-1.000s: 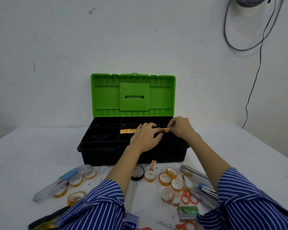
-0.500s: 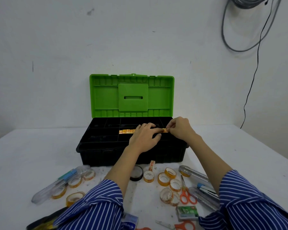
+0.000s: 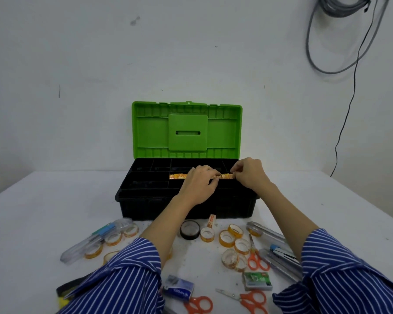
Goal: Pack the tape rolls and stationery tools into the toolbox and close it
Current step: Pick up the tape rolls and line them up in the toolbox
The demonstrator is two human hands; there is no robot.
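**Two hands settle a row of tape rolls in an open toolbox**

Two bare hands reach over a black toolbox (image 3: 186,207) whose green lid (image 3: 187,130) stands upright at the back. A row of orange-and-yellow tape rolls (image 3: 178,176) lies on edge in a middle compartment of the black tray. The left hand (image 3: 200,184) rests on the row with its fingers curled down over it; whether it grips a roll or only steadies the row cannot be told. The right hand (image 3: 250,175) pinches the right end of the row between thumb and fingertips.

Packing looks to be at an early stage. Only this one row sits inside, and the other compartments appear dark and unfilled. Much remains on the white table (image 3: 43,211) in front of the box: a black tape roll (image 3: 190,230), loose clear tape rolls (image 3: 230,239) on both sides, orange-handled scissors (image 3: 255,257), more scissors at the near edge, utility knives (image 3: 268,234) at right, a clear plastic case (image 3: 95,241) at left, and a green staple box (image 3: 258,280). The lid is not yet closed.
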